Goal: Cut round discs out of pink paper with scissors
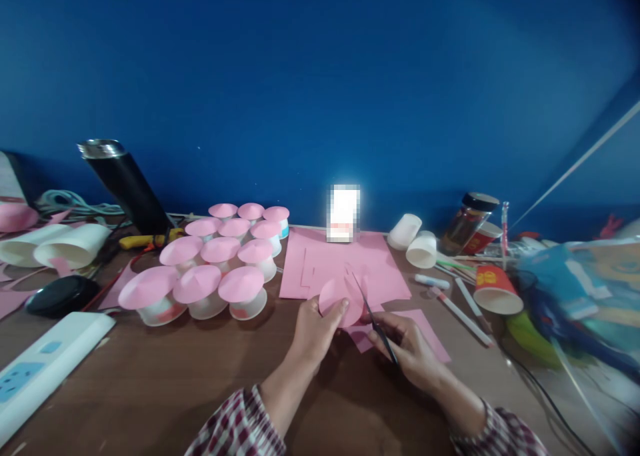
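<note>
Pinching a round pink disc (pixel 331 299) with the thumb on top, the left hand (pixel 314 333) is left of the right hand (pixel 407 349), which grasps the scissors (pixel 382 336) by their handles, blades beside the disc's right edge. Brown tabletop (pixel 350 403) shows between the forearms; cone-topped cups (pixel 220 251) bound the left, pink sheets (pixel 390 266) the far side. The scissors' long axis runs near right to far left, tips far.

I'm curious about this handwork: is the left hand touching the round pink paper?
Touching: the head view shows the left hand with its thumb lying on the face of the round pink paper.
</note>
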### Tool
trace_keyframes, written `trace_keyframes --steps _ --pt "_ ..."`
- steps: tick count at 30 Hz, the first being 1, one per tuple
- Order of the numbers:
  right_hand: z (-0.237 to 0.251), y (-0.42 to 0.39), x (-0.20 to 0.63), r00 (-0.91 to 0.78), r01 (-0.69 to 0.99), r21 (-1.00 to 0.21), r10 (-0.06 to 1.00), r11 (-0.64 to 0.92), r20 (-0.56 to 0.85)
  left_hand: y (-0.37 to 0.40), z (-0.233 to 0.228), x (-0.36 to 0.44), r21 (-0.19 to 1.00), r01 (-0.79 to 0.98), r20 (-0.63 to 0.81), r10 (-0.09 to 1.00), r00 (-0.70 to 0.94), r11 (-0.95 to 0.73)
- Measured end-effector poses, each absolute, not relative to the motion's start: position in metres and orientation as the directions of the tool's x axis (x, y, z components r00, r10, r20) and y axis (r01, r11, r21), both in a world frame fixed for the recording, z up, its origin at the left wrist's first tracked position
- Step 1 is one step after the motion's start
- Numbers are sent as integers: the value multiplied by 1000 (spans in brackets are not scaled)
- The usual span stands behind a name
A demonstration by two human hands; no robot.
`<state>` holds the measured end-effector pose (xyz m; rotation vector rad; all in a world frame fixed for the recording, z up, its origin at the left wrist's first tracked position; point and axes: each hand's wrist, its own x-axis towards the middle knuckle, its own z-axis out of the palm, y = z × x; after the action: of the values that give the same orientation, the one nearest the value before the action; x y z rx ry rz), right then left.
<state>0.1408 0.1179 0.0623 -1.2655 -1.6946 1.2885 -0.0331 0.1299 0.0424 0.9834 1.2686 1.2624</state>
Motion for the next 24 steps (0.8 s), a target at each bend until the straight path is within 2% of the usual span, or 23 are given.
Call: trace_keyframes --steps 7,24 --pt "56 120 144 -336 324 -941 942 101 -15 130 43 -33 988 -106 -124 989 -83 114" --pt "56 120 145 -312 341 -937 950 76 -37 130 43 -32 979 -158 -142 984 -104 124"
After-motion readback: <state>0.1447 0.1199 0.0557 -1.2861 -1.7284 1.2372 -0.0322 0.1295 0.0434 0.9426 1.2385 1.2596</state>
